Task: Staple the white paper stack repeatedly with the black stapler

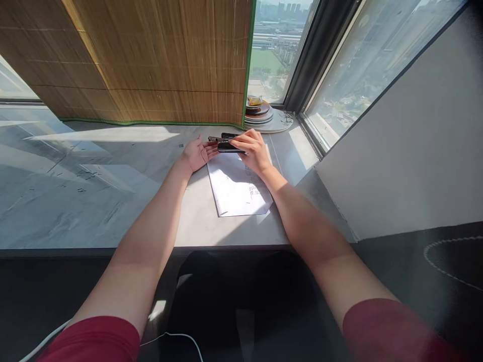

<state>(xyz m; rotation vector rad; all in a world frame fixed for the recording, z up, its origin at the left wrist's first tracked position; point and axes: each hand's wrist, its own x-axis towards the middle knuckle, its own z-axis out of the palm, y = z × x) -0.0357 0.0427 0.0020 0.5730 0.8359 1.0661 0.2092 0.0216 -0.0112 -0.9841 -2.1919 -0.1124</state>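
Above the far end of a paper sheet (236, 188), my right hand (254, 151) grips a black stapler (228, 147), which looks opened up. A thin silvery strip shows between its dark parts. My left hand (196, 154) is palm up just left of the stapler, fingers stretched out towards its end; whether they touch it I cannot tell. The white paper lies flat on the grey tabletop (151, 201), with printing along its right side. Shadow from my hands covers its upper part.
Stacked plates (258, 115) with a small yellow packet on top stand by the window corner. A bamboo blind (162, 60) hangs along the back. On the right are a window frame (313, 55) and a white wall (407, 146). A white cable (184, 336) hangs below the table edge.
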